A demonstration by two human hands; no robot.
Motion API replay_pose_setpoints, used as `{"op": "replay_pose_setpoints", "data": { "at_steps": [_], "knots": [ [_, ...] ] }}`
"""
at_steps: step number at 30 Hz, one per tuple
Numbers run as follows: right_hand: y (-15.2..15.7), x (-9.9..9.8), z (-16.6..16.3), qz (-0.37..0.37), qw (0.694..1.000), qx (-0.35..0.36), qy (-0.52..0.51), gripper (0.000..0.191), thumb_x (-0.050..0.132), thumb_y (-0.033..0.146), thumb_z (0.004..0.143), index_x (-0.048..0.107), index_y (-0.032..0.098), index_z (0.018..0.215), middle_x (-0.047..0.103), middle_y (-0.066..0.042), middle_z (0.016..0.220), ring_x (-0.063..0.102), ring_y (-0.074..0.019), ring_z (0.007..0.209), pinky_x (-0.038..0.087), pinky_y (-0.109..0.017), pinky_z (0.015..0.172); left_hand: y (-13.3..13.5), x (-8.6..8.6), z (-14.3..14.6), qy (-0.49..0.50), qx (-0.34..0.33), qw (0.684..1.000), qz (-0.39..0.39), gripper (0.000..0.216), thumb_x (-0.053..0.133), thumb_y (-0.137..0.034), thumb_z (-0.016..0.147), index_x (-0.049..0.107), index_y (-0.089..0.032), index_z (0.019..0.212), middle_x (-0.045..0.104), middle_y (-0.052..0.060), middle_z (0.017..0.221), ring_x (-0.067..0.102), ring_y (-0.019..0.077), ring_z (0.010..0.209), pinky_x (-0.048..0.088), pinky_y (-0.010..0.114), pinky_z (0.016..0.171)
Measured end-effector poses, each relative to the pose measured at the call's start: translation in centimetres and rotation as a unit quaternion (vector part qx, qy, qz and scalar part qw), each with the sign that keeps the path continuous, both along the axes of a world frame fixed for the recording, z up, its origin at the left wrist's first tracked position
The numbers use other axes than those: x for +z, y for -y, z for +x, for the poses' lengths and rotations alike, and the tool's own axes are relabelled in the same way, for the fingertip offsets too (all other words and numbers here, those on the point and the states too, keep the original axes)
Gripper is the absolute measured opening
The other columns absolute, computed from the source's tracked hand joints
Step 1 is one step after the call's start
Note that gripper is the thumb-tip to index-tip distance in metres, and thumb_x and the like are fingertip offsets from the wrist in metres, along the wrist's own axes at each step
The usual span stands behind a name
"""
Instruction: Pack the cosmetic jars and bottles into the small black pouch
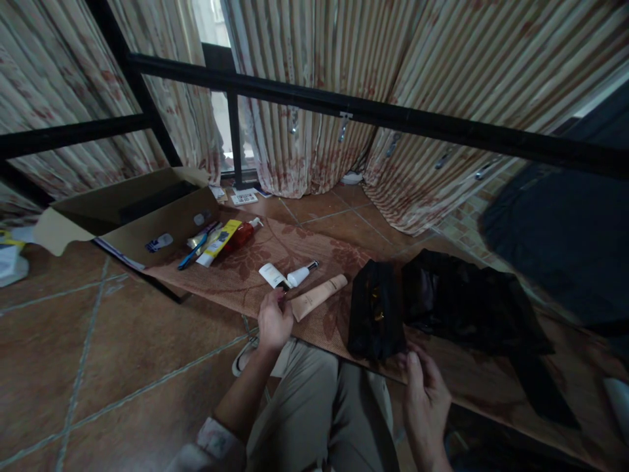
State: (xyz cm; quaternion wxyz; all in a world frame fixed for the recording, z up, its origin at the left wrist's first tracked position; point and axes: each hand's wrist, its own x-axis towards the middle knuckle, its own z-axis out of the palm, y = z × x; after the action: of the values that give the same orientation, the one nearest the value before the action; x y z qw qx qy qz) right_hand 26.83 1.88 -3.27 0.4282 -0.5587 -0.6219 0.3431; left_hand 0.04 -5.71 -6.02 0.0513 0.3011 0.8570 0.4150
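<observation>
My left hand (275, 322) is closed, its fingertips at the black cap of a small white tube (270, 274) lying on the reddish patterned cloth (295, 242). Right beside that tube lie a white bottle (301, 273) with a shiny silver end and a beige squeeze tube (318, 298). A black pouch (376, 308) with gold-coloured bits showing in it stands to the right of these. At its lower right corner is my right hand (426, 393), thumb and fingers together on the edge; the fingertips are partly hidden.
Left on the bench are an open cardboard box (162, 229), a yellow packet (219, 242), a blue toothbrush (193, 252) and a red pump bottle (242, 235). A larger black bag (472, 301) lies on the right. A dark metal rail (344, 105) crosses before the curtains.
</observation>
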Motion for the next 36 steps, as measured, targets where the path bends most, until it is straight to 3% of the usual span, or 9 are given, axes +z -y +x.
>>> {"op": "replay_pose_setpoints", "data": {
  "at_steps": [4,10,15,20,26,36],
  "knots": [
    [0.0,-0.4,0.2,-0.038,0.999,-0.013,-0.017,0.045,0.052,0.053,0.08,0.063,0.015,0.102,0.066,-0.009,0.095,0.061,-0.0224,0.089,0.044,-0.036,0.084,-1.2,1.0,-0.9,-0.064,0.001,0.998,-0.022,0.034,0.046,-0.025,0.082,0.05,-0.017,0.115,0.059,0.01,0.105,0.055,0.0229,0.101,0.045,0.036,0.089],
    [0.0,0.1,-0.2,-0.05,0.998,-0.018,-0.032,0.045,0.052,0.055,0.079,0.065,0.016,0.096,0.067,-0.007,0.089,0.061,-0.0212,0.083,0.046,-0.033,0.077,-5.3,2.3,-2.1,-0.175,-0.068,0.975,-0.122,0.033,0.047,-0.025,0.082,0.051,-0.014,0.112,0.057,0.012,0.108,0.05,0.0265,0.104,0.039,0.039,0.093],
    [-0.1,-0.1,0.1,-0.055,0.998,-0.022,-0.039,0.046,0.05,0.055,0.081,0.065,0.015,0.098,0.068,-0.008,0.091,0.061,-0.0214,0.084,0.046,-0.032,0.077,-7.8,2.0,-2.7,-0.201,-0.112,0.951,-0.208,0.033,0.045,-0.024,0.082,0.05,-0.013,0.113,0.057,0.014,0.108,0.049,0.0282,0.104,0.037,0.04,0.09],
    [-0.3,-0.5,0.6,-0.054,0.998,-0.013,-0.044,0.048,0.047,0.055,0.083,0.065,0.014,0.1,0.068,-0.009,0.092,0.061,-0.0218,0.084,0.046,-0.033,0.077,-8.8,1.2,-2.9,-0.205,-0.149,0.938,-0.238,0.036,0.044,-0.019,0.082,0.047,-0.013,0.117,0.058,0.014,0.108,0.05,0.0285,0.104,0.038,0.04,0.088],
    [-0.5,-0.3,0.5,-0.057,0.998,-0.005,-0.036,0.046,0.046,0.054,0.083,0.065,0.015,0.1,0.067,-0.008,0.089,0.06,-0.021,0.081,0.045,-0.033,0.076,-8.8,0.6,-2.5,-0.206,-0.165,0.942,-0.207,0.041,0.043,-0.014,0.081,0.045,-0.013,0.121,0.058,0.013,0.106,0.053,0.0251,0.102,0.038,0.035,0.09],
    [-0.2,0.4,0.3,-0.06,0.997,0.014,-0.038,0.045,0.043,0.052,0.085,0.064,0.015,0.099,0.066,-0.007,0.086,0.059,-0.0203,0.08,0.044,-0.033,0.076,-7.5,1.2,-1.7,-0.176,-0.166,0.969,-0.05,0.043,0.049,-0.012,0.077,0.049,-0.014,0.12,0.059,0.012,0.105,0.053,0.0269,0.101,0.042,0.038,0.092]
  ]
}}
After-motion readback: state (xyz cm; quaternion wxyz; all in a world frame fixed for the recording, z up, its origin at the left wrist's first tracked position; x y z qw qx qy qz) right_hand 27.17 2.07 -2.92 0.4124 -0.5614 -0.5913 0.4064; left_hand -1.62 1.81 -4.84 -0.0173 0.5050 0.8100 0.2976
